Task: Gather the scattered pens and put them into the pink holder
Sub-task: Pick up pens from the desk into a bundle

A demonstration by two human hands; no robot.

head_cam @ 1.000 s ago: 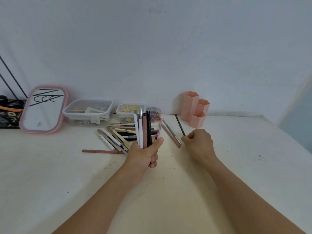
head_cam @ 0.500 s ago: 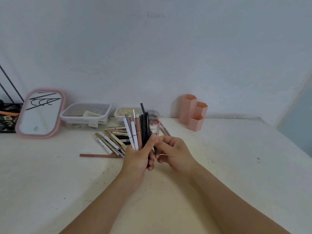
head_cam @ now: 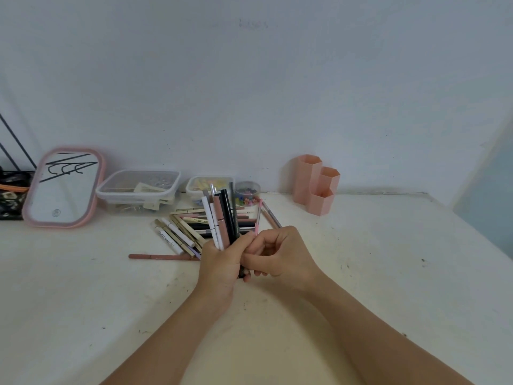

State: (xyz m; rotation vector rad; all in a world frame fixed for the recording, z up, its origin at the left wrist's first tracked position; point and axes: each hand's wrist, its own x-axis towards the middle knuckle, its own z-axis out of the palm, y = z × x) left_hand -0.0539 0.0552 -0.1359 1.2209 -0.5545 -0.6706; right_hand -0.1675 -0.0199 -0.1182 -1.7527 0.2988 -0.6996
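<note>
— Cream-coloured table against a pale wall, scuffed with small dark marks. What are the hands doing?

— They meet over the middle of the table. The left hand is wrapped round a bundle of pens, which stands nearly upright out of the fist: white, dusty pink and black barrels fanned slightly apart at the top.

— And the right hand?

— The right hand sits just beside the left, touching it, fingers curled. It pinches a thin pink pen whose upper end sticks up past the knuckles.

— Where is the pink holder?

— The pink holder stands at the back of the table near the wall, to the right of the hands and well apart from them. It is made of hexagonal tubes of different heights; I cannot see inside them.

— Are any pens left on the table?

— Yes. A loose pile of pens lies behind and left of the left hand, and one long brownish pen lies alone, crosswise, in front of that pile. Two more pens lie slanted just behind the right hand.

— Anything else back there?

— A pink-framed mirror leans at the far left, then two clear plastic boxes and a small round jar of coloured bits along the wall.
</note>
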